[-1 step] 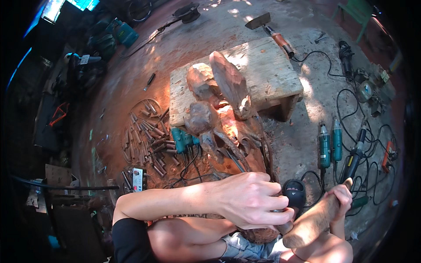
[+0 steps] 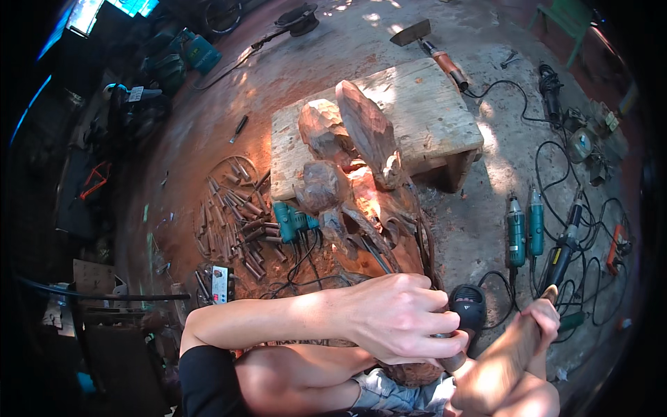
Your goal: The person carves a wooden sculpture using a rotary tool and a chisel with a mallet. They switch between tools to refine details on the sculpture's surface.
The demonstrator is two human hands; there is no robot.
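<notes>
My left hand point(image 2: 410, 316) is closed round a chisel point(image 2: 454, 361), whose rounded butt end shows beyond the fingers; its blade is hidden by the hand. In my right hand point(image 2: 542, 321) is the narrow handle end of a wooden mallet point(image 2: 490, 379), a thick club shape blurred by motion. The mallet's broad end is right by the chisel's butt; I cannot tell whether they touch. Ahead of my hands a reddish-brown wood carving point(image 2: 365, 132), with rounded lumps and a long upright piece, leans over a low wooden bench point(image 2: 438, 104). Its near part runs down under my left hand.
Several chisels point(image 2: 243, 222) lie piled on the dusty floor at left, beside a teal power tool point(image 2: 292, 222). At right lie teal die grinders point(image 2: 515, 233), a black grinder point(image 2: 559, 257) and tangled cords. An adze-like tool point(image 2: 413, 33) is beyond the bench.
The mallet's broad end has shifted slightly down and right and is now blurred. My left hand keeps its grip on the chisel. The whole view has shifted a little.
</notes>
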